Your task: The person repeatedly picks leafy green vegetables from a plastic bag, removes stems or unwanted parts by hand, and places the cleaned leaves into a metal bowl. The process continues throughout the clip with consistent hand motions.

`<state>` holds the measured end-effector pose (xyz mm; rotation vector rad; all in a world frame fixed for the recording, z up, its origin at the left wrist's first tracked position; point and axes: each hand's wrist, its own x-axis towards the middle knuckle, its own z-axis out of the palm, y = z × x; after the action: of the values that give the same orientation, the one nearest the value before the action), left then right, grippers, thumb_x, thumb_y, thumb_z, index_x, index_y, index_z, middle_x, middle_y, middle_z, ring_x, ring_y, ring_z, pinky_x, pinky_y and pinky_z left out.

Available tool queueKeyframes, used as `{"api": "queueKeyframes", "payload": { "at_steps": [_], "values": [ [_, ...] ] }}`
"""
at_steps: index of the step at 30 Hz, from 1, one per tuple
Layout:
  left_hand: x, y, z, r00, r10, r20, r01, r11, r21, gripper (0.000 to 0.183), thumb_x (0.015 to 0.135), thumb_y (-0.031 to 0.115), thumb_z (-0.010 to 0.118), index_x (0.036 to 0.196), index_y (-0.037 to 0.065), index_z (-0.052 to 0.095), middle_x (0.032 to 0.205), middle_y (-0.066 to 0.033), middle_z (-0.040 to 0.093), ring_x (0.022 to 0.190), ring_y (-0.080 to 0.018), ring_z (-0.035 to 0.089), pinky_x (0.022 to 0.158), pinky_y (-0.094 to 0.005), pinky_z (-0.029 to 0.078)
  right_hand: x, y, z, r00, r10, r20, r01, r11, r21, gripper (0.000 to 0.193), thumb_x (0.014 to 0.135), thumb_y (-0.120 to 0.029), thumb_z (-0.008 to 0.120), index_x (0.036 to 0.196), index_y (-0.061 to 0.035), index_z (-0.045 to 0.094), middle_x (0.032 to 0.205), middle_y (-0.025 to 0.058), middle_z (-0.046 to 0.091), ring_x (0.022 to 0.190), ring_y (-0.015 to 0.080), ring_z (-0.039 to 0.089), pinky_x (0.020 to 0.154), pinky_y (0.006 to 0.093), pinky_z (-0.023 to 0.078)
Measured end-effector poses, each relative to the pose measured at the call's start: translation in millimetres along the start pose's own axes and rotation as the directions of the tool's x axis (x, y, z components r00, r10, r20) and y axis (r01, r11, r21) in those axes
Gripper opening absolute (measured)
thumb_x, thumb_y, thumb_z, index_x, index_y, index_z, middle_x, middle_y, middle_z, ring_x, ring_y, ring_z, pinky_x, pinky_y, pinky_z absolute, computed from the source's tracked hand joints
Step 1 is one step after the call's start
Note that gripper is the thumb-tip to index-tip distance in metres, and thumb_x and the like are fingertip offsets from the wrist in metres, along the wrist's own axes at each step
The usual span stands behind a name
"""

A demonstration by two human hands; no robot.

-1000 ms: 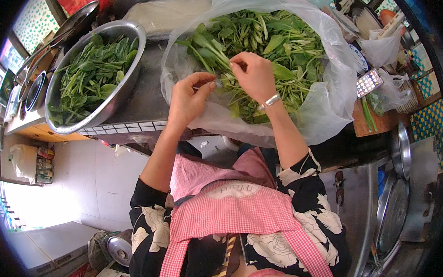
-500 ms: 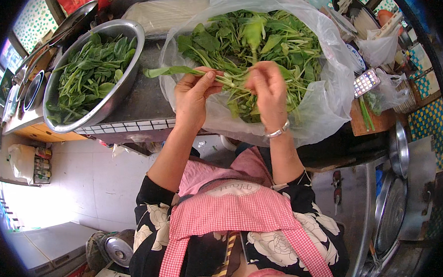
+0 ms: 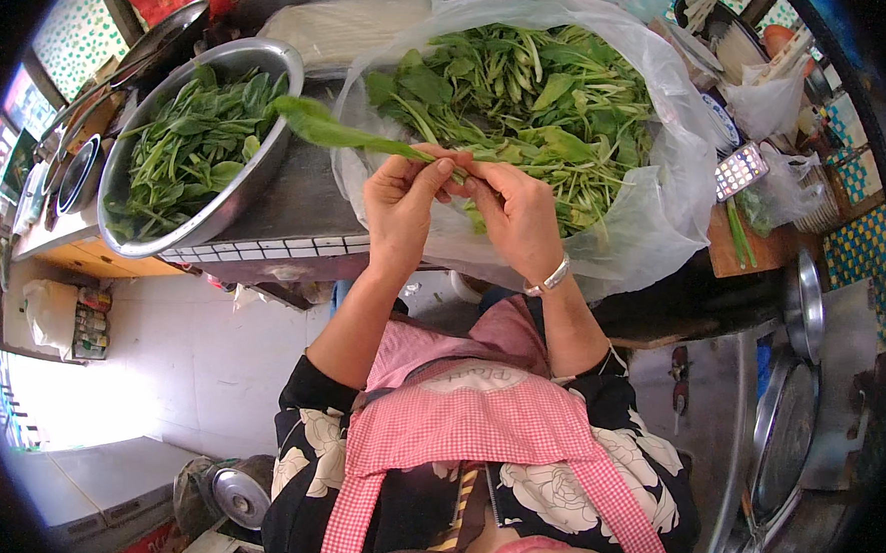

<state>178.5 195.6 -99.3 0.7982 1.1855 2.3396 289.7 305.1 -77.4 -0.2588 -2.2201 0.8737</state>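
Long bright-green leafy stalk (image 3: 335, 131): held between both hands over the near-left rim of the bag, blade toward 9–10 o'clock. Probably very light; blade soft, floppy, tears easily; stem firmer but snappable, maybe slippery if damp. Best hold: stem below the blade, light pinch, no squeeze on the leaf.

Left hand (image 3: 399, 214): thumb and fingers pinching the stem. Right hand (image 3: 519, 220): fingertips pinching the stem end, right up against the left; exact contact partly hidden.

Out from the hands:
- 12–2 o'clock: translucent white plastic bag (image 3: 656, 233), open, with loose green leafy stalks (image 3: 533, 81) inside.
- 9 o'clock: round silver metal basin (image 3: 228, 207), dark-green leaves (image 3: 194, 143) in it, on the dark bench (image 3: 307, 191).
- 3 o'clock: lit-screen phone (image 3: 742, 172), beside a brown wooden board (image 3: 768, 251).

Count: 1 stalk held (as far as visible), 2 hands, 1 bag, 1 basin, 1 phone, 1 board. Loose greens overlap, uncountable.
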Motion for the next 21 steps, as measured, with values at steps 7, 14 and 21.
{"api": "queueKeyframes", "payload": {
  "at_steps": [7,14,21],
  "values": [
    [-16.3,28.3,-29.8,0.958,-0.247,0.148,0.267,0.955,-0.133,0.013,0.101,0.008,0.067,0.103,-0.004,0.069,0.081,-0.0070,0.071,0.067,-0.0143,0.068,0.060,-0.0263,0.051,-6.7,-15.8,-6.3,0.908,-0.398,0.131,0.409,0.910,-0.071,0.021,0.087,-0.003,0.066,0.106,-0.0017,0.074,0.092,0.0163,0.068,0.083,0.0335,0.066,0.073,0.0423,0.054],
    [-7.5,106.0,-94.6,0.959,0.242,-0.149,-0.071,0.711,0.700,0.025,0.097,0.015,0.074,0.115,0.001,0.066,0.077,-0.0117,0.073,0.063,-0.0136,0.068,0.058,-0.0252,0.052,25.7,6.4,-50.3,0.914,-0.261,0.311,0.404,0.658,-0.635,0.022,0.086,-0.009,0.070,0.107,-0.0071,0.075,0.095,0.0106,0.070,0.091,0.0326,0.069,0.080,0.0420,0.059],
    [34.9,174.3,-140.3,0.765,0.625,0.154,0.174,-0.431,0.885,0.025,0.088,0.031,0.082,0.106,0.015,0.078,0.137,-0.0126,0.068,0.114,-0.0336,0.069,0.091,-0.0439,0.056,68.5,26.4,23.7,0.959,-0.047,0.280,0.229,0.710,-0.666,0.016,0.088,-0.025,0.077,0.094,-0.0096,0.078,0.100,0.0076,0.071,0.098,0.0294,0.070,0.080,0.0431,0.060]
  ]
}}
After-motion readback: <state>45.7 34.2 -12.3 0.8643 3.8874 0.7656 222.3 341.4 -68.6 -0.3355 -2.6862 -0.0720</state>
